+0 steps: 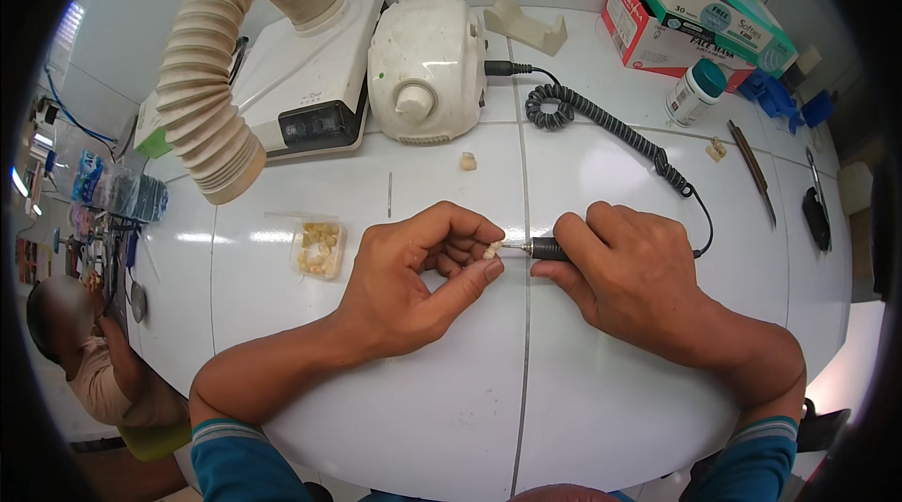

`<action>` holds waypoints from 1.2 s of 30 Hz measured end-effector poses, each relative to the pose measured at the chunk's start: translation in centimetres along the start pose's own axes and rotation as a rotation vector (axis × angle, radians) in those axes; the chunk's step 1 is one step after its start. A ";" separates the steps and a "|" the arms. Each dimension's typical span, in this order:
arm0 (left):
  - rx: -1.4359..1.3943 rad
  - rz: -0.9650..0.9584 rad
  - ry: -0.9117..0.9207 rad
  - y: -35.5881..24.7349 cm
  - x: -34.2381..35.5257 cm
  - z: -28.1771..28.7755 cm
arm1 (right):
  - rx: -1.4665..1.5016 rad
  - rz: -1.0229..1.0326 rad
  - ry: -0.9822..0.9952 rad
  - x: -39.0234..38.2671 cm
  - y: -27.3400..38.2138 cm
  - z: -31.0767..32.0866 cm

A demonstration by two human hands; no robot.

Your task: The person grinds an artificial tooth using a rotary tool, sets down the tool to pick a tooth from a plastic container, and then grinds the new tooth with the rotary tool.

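Chip: small and cream-coloured [491, 250], in front of the motor [423, 70] on the person's side, slightly to its right.
Progress: I'd judge the work on this chip to be under way; how much is left I can't tell from here.
Chip and fingers: right at the left fingertips, between thumb and forefinger, its right side facing the bit [514, 246].
Left hand: [409, 272] thumb and forefinger pinching the chip, the other fingers curled behind.
Right hand: [639, 272] closed round the handpiece [545, 248], bit aimed left; whether it touches the chip, I can't make out.
Loose chip: [468, 161] just in front of the motor, not in either hand.
Tub: [319, 251] in front of the motor and to its left, with more yellowish chips inside, finished or waiting, I couldn't say.
Cord: [601, 117] coiled, from the motor's right side towards the handpiece.
Hose: [197, 70] arching left of the motor.
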State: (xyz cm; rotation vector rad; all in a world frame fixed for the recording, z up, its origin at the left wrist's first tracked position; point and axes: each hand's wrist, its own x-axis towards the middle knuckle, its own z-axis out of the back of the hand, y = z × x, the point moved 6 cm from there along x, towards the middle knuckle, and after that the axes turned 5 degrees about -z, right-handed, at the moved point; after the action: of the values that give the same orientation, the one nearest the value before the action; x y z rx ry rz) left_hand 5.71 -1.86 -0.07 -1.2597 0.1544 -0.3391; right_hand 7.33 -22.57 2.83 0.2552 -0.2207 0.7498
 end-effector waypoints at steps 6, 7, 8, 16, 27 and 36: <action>0.042 -0.034 -0.001 -0.2 0.1 0.2 | -0.003 -0.004 0.004 0.1 0.0 -0.1; 0.041 -0.037 0.000 -0.2 0.1 0.2 | -0.001 -0.005 0.004 0.1 0.0 -0.1; 0.040 -0.039 0.002 -0.2 0.1 0.2 | 0.002 -0.005 0.005 0.1 0.0 -0.2; 0.018 -0.049 0.013 -0.1 0.1 0.1 | 0.005 0.000 0.018 0.1 0.0 0.0; -0.055 -0.077 -0.059 -0.1 0.1 0.0 | 0.014 0.000 0.017 0.1 0.0 -0.1; 0.006 -0.014 0.000 0.0 0.2 0.0 | 0.009 -0.022 0.019 0.1 -0.1 -0.1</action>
State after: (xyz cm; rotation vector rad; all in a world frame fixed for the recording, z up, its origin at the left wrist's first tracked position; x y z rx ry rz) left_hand 5.84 -1.94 -0.07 -1.2559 0.1440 -0.3513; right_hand 7.47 -22.56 2.75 0.2583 -0.1958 0.7309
